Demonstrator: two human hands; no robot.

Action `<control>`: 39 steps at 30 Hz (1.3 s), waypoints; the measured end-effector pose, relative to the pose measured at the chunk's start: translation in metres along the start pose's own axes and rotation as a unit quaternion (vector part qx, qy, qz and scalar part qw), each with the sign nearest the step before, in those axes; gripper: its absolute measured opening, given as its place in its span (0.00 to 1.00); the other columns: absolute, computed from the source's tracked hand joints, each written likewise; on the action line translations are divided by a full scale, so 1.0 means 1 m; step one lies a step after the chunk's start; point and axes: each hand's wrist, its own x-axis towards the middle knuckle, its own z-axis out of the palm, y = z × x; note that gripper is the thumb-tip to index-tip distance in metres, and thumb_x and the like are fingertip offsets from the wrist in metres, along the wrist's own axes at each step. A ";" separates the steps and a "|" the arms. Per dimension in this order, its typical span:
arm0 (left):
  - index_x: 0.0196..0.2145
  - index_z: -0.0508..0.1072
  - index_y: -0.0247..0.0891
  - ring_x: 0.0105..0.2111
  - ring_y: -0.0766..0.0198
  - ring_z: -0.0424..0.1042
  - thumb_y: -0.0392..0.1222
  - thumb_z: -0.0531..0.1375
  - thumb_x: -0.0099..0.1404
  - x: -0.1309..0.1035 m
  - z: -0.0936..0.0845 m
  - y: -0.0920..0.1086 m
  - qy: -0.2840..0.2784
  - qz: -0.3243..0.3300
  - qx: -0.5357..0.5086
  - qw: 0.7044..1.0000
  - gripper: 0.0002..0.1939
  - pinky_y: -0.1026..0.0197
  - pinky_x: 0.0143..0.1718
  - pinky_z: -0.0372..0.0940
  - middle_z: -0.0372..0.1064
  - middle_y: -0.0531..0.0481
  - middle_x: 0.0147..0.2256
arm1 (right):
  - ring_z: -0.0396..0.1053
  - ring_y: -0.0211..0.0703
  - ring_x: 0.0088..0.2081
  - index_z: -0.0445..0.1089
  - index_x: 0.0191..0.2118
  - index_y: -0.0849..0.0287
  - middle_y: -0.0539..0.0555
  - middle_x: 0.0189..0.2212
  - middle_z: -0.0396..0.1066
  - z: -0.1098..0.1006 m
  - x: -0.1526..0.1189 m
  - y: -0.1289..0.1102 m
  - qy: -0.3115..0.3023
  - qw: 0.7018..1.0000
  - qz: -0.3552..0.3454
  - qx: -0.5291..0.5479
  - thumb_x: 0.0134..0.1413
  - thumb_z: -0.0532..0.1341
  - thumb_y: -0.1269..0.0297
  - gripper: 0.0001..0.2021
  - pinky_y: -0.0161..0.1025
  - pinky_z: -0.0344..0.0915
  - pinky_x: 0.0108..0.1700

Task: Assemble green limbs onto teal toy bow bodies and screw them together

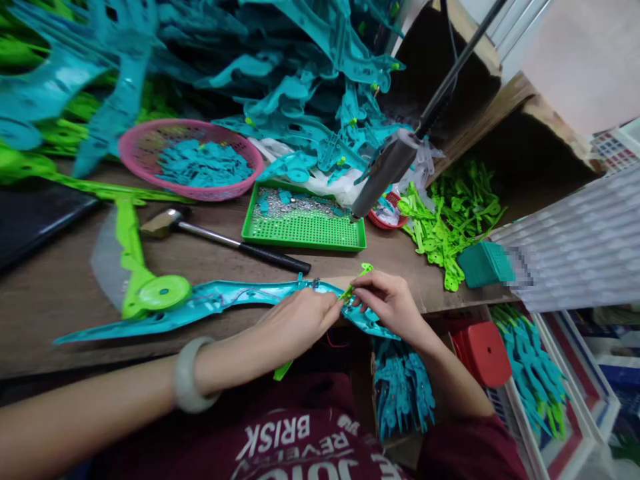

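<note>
long teal part [213, 298] partly hidden by hands [303, 319], teal pile [285, 90] cut off at top edge

Moderate light, brightest upper right, shadows below — edges stretched, softly blurred

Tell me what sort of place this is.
Probably an assembly workshop: a hammer lies on a wooden bench near a green tray of small shiny bits, with blue plastic parts heaped behind.

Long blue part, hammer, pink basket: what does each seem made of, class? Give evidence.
Long blue part: likely glossy moulded plastic; bright reflections, raised edges. Hammer: shank looks like polished metal, silvery and shiny; black grip could be rubber or plastic. Pink basket: probably plastic, slightly shiny; perforated wall.
</note>
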 end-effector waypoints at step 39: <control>0.26 0.68 0.40 0.16 0.62 0.70 0.43 0.39 0.80 -0.023 0.063 0.011 0.335 0.127 0.142 0.923 0.28 0.59 0.17 0.53 0.68 0.53 0.18 | 0.72 0.37 0.38 0.75 0.38 0.53 0.50 0.37 0.70 0.042 -0.025 0.014 0.255 0.961 -0.031 0.103 0.55 0.70 0.66 0.06 0.35 0.72 0.40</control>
